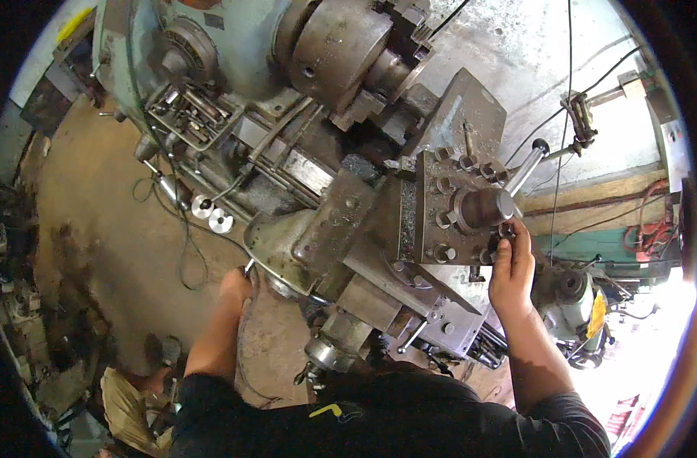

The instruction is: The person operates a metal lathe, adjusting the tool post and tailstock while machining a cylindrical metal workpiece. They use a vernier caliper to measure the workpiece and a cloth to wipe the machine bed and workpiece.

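I look down on an old metal lathe. My right hand (512, 267) rests on the right edge of the square tool post (447, 210), its fingers closed around one of the clamping bolts (505, 231). The tool post's lever (528, 168) with a black knob rises just above that hand. My left hand (237, 286) reaches under the left side of the carriage (318, 237) and grips a handwheel rim (250, 267), mostly hidden. The chuck (341, 46) sits at the top centre.
A wire tray (188, 114) with tools hangs on the headstock at upper left. The dirt floor (104, 229) lies to the left with loose cables. A tailstock part (574, 301) and a concrete wall (532, 61) with wires are on the right.
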Tool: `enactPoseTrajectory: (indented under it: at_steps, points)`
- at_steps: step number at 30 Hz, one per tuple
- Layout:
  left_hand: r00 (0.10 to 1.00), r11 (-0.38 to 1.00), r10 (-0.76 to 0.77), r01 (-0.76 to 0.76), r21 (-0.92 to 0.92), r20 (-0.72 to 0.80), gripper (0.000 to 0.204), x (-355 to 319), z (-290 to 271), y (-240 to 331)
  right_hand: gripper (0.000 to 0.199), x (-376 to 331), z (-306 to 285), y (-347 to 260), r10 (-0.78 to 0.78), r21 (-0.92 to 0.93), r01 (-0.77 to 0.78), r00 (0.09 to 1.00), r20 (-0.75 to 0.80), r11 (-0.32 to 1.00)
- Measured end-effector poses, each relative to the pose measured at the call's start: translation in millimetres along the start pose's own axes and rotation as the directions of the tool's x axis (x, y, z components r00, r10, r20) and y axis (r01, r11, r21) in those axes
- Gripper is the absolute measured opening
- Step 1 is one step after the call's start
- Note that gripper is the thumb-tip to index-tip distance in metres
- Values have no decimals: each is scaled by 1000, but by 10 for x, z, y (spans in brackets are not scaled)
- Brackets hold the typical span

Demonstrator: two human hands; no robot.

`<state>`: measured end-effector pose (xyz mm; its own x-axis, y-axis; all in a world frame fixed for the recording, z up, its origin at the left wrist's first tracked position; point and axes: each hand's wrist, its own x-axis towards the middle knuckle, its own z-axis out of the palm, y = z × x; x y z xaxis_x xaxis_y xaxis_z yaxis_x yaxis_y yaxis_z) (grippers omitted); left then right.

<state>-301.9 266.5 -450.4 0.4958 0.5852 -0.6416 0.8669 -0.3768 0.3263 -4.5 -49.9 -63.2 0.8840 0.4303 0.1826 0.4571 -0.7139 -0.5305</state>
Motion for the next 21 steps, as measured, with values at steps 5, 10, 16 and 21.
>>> enactPoseTrajectory:
  at_steps: [5,10,16,21]
  points:
    - [1000,990,-23,20,-143,-20,32,-847,-234,342,32,95,-25,91,-94,-6,94,996,8,996]
    - [907,925,238,-103,-366,348,41,-1119,562,526,33,290,-71,241,121,10,-124,978,171,992]
    - [852,959,210,-84,-271,480,38,-828,1755,621,31,541,-58,441,-309,32,308,945,106,951]
    - [946,979,122,-64,-195,300,34,-220,1935,599,29,671,-67,539,-351,102,338,922,162,936]
